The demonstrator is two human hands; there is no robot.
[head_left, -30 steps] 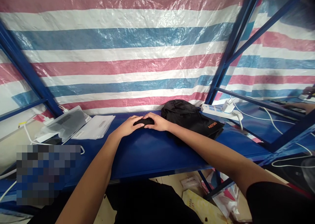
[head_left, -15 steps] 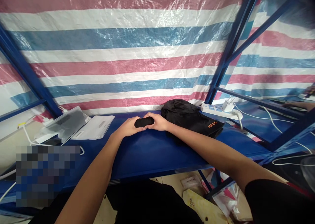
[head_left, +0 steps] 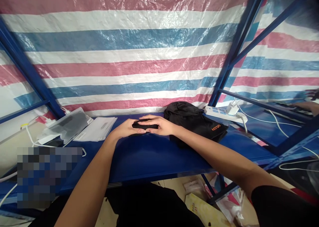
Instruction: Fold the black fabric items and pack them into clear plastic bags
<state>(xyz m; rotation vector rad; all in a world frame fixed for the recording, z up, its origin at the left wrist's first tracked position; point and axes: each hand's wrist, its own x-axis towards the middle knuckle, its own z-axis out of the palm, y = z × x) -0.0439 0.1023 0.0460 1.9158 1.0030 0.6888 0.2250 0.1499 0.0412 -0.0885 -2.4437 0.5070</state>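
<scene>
A small black bundle (head_left: 136, 124), seemingly of cloth, is held between both hands over the back part of the blue table (head_left: 142, 157). My left hand (head_left: 124, 128) grips its left end, fingers curled round it with the thumb in front. My right hand (head_left: 164, 126) holds it from the right, its fingers lying across the top and its thumb at the near side. The fingers cover much of the bundle, so its exact kind is hidden. Just right of my right hand lies a folded black fabric item (head_left: 189, 119) with orange lettering.
White paper envelopes (head_left: 96, 129) and a grey translucent sleeve (head_left: 72, 124) lie at the left, near white cables. At the back right sits a white power strip (head_left: 216, 111) with plugs. Blue metal posts (head_left: 228, 67) frame the table, and a striped sheet (head_left: 124, 64) hangs behind.
Both hands have closed in on the black bundle. The right fingers have moved left across its top, and less of it shows now.
</scene>
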